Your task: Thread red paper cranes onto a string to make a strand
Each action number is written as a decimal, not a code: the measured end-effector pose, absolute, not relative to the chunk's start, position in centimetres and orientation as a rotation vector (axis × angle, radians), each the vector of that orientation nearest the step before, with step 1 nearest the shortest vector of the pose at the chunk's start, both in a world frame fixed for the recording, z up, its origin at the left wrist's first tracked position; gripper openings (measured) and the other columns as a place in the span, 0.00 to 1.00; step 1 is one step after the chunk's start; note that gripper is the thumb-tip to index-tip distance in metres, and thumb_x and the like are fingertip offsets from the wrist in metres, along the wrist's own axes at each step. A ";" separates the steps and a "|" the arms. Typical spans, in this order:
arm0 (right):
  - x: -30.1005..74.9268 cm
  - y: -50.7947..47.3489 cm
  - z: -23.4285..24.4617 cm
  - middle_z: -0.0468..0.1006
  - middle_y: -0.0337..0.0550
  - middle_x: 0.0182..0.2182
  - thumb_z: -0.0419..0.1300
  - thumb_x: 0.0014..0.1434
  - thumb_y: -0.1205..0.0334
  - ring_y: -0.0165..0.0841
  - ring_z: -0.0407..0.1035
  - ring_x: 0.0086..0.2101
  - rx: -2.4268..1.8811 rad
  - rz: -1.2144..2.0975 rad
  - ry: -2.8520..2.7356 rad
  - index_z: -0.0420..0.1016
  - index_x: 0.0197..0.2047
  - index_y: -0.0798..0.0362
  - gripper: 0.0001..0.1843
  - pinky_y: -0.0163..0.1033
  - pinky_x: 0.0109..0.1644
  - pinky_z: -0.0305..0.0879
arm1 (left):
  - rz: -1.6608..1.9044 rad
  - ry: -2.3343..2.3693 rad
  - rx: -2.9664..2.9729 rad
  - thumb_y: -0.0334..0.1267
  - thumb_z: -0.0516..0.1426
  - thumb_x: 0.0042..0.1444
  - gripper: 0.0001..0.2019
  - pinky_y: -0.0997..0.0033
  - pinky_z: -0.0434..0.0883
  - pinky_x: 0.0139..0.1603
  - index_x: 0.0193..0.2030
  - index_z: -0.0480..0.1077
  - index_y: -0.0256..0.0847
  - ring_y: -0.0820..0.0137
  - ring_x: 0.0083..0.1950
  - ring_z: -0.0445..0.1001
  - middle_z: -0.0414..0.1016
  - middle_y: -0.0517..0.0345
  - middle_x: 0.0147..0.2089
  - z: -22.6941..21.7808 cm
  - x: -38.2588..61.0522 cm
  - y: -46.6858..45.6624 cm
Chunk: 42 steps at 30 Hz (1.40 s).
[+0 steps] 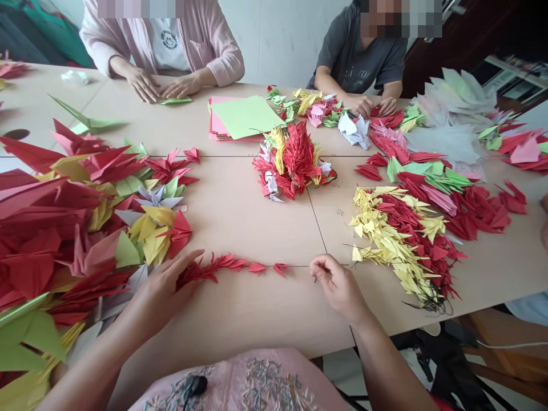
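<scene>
A string of red folded paper cranes point(225, 261) stretches across the table in front of me. My left hand point(165, 285) is cupped around its left end, where the cranes bunch closely; the fingertips are partly hidden there. Toward the right the cranes sit farther apart, the last red paper crane point(280, 269) standing alone. A thin dark thread point(299, 266) runs from it to my right hand point(336, 282), whose fingers are closed in a pinch on the thread. A small dark tip shows under those fingers.
Loose paper cranes point(77, 228) heap at left. Finished yellow and red crane strings point(398, 240) lie at right, a tied bundle point(295, 160) in the middle. Paper sheets point(248, 116) are stacked behind. Across the table, one person's hands point(162, 88) press green paper; another person's hands point(372, 107) handle red pieces.
</scene>
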State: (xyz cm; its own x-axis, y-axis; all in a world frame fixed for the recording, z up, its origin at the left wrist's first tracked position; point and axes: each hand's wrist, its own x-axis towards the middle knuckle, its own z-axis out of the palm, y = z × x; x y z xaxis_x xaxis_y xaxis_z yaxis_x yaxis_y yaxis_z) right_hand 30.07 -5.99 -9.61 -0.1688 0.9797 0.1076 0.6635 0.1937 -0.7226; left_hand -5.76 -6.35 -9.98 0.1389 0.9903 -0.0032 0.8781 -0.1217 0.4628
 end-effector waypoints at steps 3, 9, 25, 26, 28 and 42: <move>31.2 -5.6 -9.8 0.76 0.38 0.25 0.52 0.68 0.57 0.30 0.72 0.26 -1.599 0.703 -1.793 0.68 0.37 0.52 0.10 0.31 0.29 0.68 | 0.438 1.788 2.057 0.49 0.52 0.58 0.22 0.64 0.74 0.44 0.57 0.69 0.45 0.59 0.44 0.78 0.79 0.50 0.48 -9.9 -6.1 -6.3; 32.9 -5.0 -10.5 0.79 0.45 0.30 0.53 0.66 0.55 0.35 0.76 0.29 -1.680 0.640 -1.765 0.72 0.41 0.53 0.11 0.37 0.32 0.73 | 0.476 1.762 2.018 0.52 0.52 0.59 0.23 0.62 0.74 0.43 0.57 0.70 0.46 0.59 0.42 0.77 0.79 0.51 0.44 -9.9 -5.9 -6.3; 26.9 -4.9 -9.9 0.77 0.48 0.46 0.61 0.61 0.67 0.43 0.68 0.52 -1.388 0.507 -2.370 0.76 0.43 0.51 0.07 0.53 0.58 0.66 | 0.656 1.618 2.042 0.54 0.54 0.59 0.20 0.57 0.72 0.50 0.53 0.72 0.48 0.55 0.46 0.76 0.78 0.51 0.43 -11.3 -5.1 -6.9; 27.4 -4.8 -9.9 0.77 0.48 0.46 0.60 0.61 0.67 0.42 0.68 0.51 -1.407 0.491 -2.362 0.76 0.43 0.51 0.07 0.53 0.57 0.66 | 0.656 1.614 2.045 0.52 0.54 0.59 0.19 0.58 0.72 0.49 0.52 0.72 0.48 0.56 0.46 0.76 0.78 0.51 0.43 -11.4 -5.2 -6.9; 28.1 -4.7 -9.7 0.77 0.50 0.46 0.60 0.61 0.67 0.44 0.68 0.51 -1.444 0.466 -2.356 0.75 0.43 0.52 0.07 0.54 0.56 0.66 | 0.651 1.608 2.046 0.51 0.54 0.59 0.18 0.59 0.72 0.49 0.52 0.72 0.48 0.57 0.46 0.76 0.79 0.51 0.43 -11.6 -5.3 -6.7; 23.7 -3.7 -9.3 0.77 0.49 0.50 0.62 0.61 0.67 0.45 0.64 0.57 -1.325 0.436 -2.549 0.77 0.41 0.52 0.05 0.59 0.64 0.57 | 0.694 1.569 1.964 0.52 0.54 0.59 0.21 0.60 0.72 0.50 0.54 0.71 0.46 0.58 0.47 0.76 0.78 0.51 0.46 -12.1 -5.6 -7.0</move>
State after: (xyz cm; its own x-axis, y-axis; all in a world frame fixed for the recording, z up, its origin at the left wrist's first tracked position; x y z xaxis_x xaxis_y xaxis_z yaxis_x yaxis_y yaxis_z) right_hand 23.70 -3.70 -9.26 -0.5621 0.8241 0.0697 0.7541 0.5453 -0.3661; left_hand -5.64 -6.97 -12.13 0.1948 0.9786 0.0667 0.7079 -0.1873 0.6811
